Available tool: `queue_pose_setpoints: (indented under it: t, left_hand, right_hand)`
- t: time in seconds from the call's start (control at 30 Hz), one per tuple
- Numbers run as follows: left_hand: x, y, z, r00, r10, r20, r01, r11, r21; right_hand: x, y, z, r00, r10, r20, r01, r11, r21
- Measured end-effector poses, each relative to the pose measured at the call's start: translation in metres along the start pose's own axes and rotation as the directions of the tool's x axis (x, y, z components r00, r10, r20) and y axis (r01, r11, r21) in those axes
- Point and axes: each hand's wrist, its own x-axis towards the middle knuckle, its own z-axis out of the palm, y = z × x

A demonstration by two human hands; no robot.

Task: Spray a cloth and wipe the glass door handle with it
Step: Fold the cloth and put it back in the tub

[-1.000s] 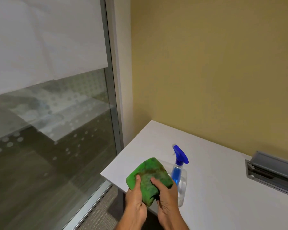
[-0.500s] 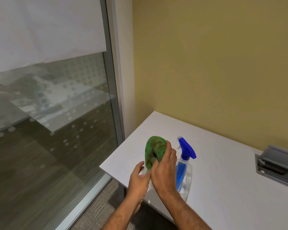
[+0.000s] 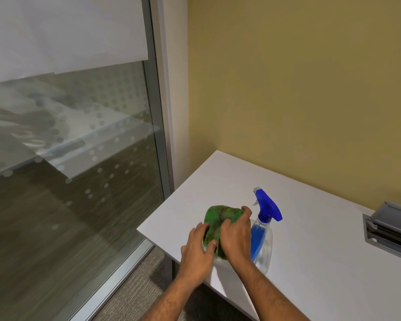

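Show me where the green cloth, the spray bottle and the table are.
green cloth (image 3: pixel 220 216), head view, on its bunched upper part.
spray bottle (image 3: pixel 267 206), head view, on its blue trigger head.
table (image 3: pixel 322 239), head view, on its bare white top.

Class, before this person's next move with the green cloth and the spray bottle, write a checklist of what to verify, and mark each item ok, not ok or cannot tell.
1. Cloth in hand: ok. The right hand grips the green cloth from above, and the left hand touches its near edge.
2. Spray bottle within reach: ok. It stands upright on the white table, just right of the right hand.
3. A hand free to take the bottle: not ok. Both hands are on the cloth.
4. Bottle holds liquid: ok. Blue shows inside it.
5. Cloth already sprayed: cannot tell.
6. Door handle located: cannot tell. Only a glass panel shows; no handle is in view.
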Motion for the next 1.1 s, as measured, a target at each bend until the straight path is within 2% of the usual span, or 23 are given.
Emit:
queue_pose_setpoints:
  t: [0.1,0.2,0.37,0.47,0.57,0.63,0.7,0.73,0.77,0.83,0.9,1.0,1.1]
  left_hand:
    - [-0.002,0.000,0.007,0.989,0.144,0.036,-0.148,0.975,0.166]
    - [-0.005,-0.007,0.017,0.974,0.220,0.059,-0.228,0.932,0.281]
    - [-0.001,-0.006,0.021,0.949,0.295,0.110,-0.315,0.882,0.351]
    - [0.006,-0.008,0.024,0.942,0.274,0.193,-0.332,0.841,0.428]
    - [0.013,-0.010,0.025,0.936,0.239,0.258,-0.342,0.792,0.506]
    - [0.012,-0.006,0.025,0.938,0.199,0.283,-0.315,0.829,0.463]
    - [0.011,-0.005,0.026,0.950,0.129,0.285,-0.245,0.873,0.421]
    - [0.012,-0.007,0.028,0.952,0.105,0.289,-0.227,0.875,0.428]
    - [0.013,-0.007,0.028,0.950,0.118,0.290,-0.247,0.851,0.464]
    - [0.016,-0.010,0.029,0.926,0.178,0.332,-0.351,0.731,0.585]
    - [0.013,-0.007,0.029,0.902,0.210,0.377,-0.417,0.653,0.633]
    - [0.013,-0.008,0.029,0.912,0.204,0.355,-0.396,0.661,0.638]
    - [0.012,-0.006,0.025,0.904,0.246,0.349,-0.415,0.702,0.579]
  right_hand:
    - [0.017,0.004,0.002,0.988,0.134,0.078,-0.135,0.991,0.013]
    - [0.030,0.007,0.007,0.962,0.240,0.131,-0.242,0.970,0.002]
    - [0.041,0.015,0.013,0.921,0.337,0.194,-0.345,0.938,0.012]
    - [0.035,0.019,0.015,0.938,0.302,0.172,-0.288,0.952,-0.098]
    - [0.019,0.023,0.018,0.981,0.132,0.141,-0.105,0.978,-0.182]
    - [0.007,0.024,0.019,0.990,0.009,0.140,0.018,0.980,-0.197]
    - [0.002,0.029,0.024,0.995,-0.011,0.095,0.021,0.995,-0.102]
    - [0.001,0.031,0.024,0.992,-0.020,0.122,0.033,0.994,-0.105]
    - [0.005,0.036,0.026,0.983,-0.003,0.183,0.031,0.988,-0.152]
    - [0.018,0.042,0.029,0.969,0.075,0.234,-0.031,0.982,-0.187]
    - [0.028,0.044,0.032,0.949,0.104,0.298,-0.047,0.980,-0.193]
    - [0.031,0.045,0.033,0.933,0.105,0.345,-0.042,0.982,-0.186]
    - [0.024,0.044,0.027,0.944,0.063,0.324,-0.011,0.987,-0.159]
